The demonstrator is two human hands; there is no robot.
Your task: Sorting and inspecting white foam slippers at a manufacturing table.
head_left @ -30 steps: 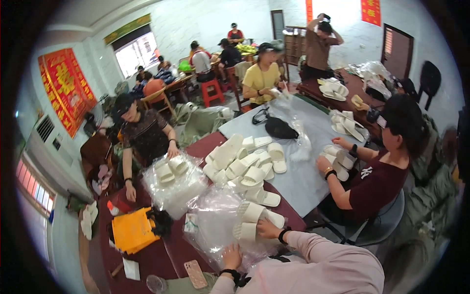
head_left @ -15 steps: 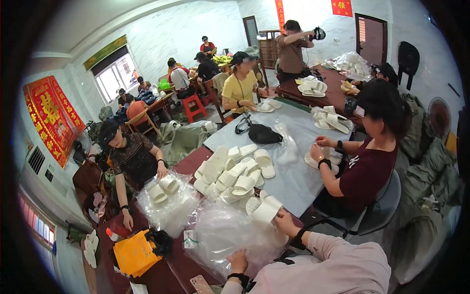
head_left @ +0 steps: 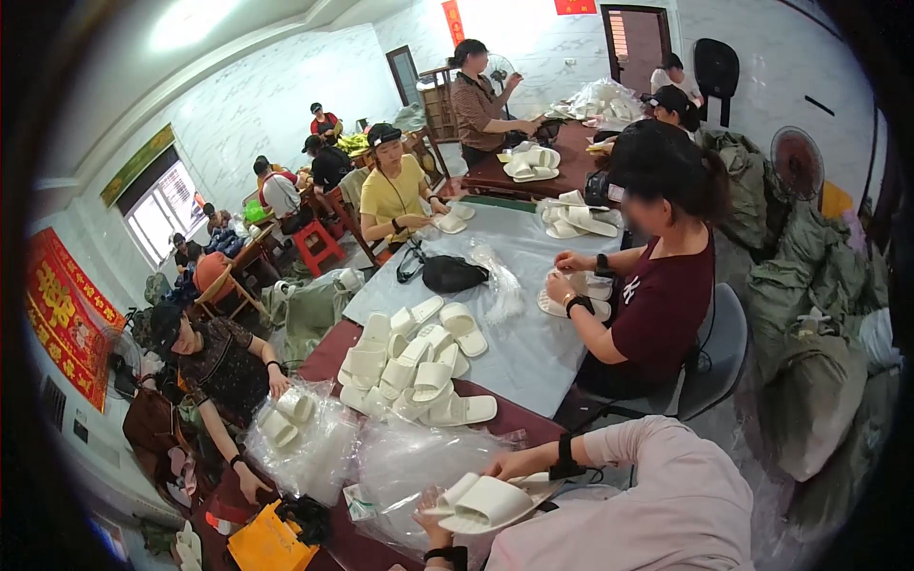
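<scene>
**White slippers [head_left: 493, 502] between both hands; right hand [head_left: 519, 463] has them**

- Right hand: grasping the slippers from the far side, fingers along the upper edge beside the strap. Black band [head_left: 567, 457] on that wrist.
- Left hand [head_left: 432, 512]: at the left end of the slippers, partly hidden by them. Can't tell if it is clenched on them or just touching.
- Slippers: side by side, straps up, just in front of the person's pink sleeve [head_left: 666, 476]. The nearer one shows most; the other is partly covered by it. They overlap the clear plastic bags [head_left: 409, 462] in view; contact underneath is hidden.
- Beyond the right hand: a heap of white slippers [head_left: 405, 366], apart from the grip, on the dark red table [head_left: 519, 416] and partly on the pale sheet [head_left: 533, 357].
- Left of the bags: another stack of bags [head_left: 309, 447] with two slippers [head_left: 286, 419] on top, a co-worker's hand [head_left: 278, 383] right beside them.
- Near left: orange bag [head_left: 270, 541], black bundle [head_left: 307, 519] next to it.
</scene>
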